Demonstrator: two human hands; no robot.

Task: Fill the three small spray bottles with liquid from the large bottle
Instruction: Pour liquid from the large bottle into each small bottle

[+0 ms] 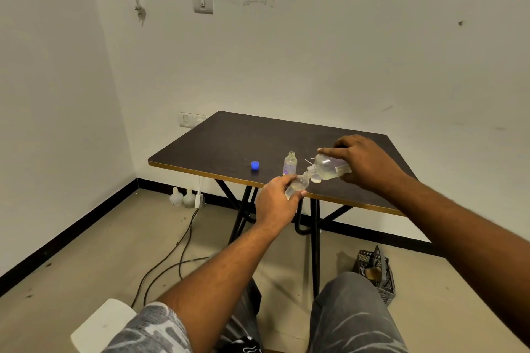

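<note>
**Hands join 2 bottles at the near tabletop edge**

The left hand [275,203] is curled round a small clear spray bottle [298,185], fingers and thumb clamped on its lower body. It holds the bottle tilted over the near edge of the tabletop [223,146], with the open mouth pointing up and to the right.

The right hand [367,163] grips the large bottle [329,167] from above, with fingers over its top side and thumb beneath. The large bottle is tipped almost flat, its neck angled down to the left and meeting the mouth of the small spray bottle. Pale liquid lies in its lower side.

A second small bottle [290,164] stands upright and uncapped on the tabletop just behind the 2 joined bottles, apart from both hands. A thin white tube [308,163] lies beside it. A clear rounded piece [316,179] sits under the large bottle's neck; what it is cannot be told. A blue cap [255,165] rests on the tabletop to the left, well apart from the bottles.

On the floor are a dark plastic crate [385,281] at the right, black cables [172,261] at the left, and 2 white jugs [176,198] against the wall.
</note>
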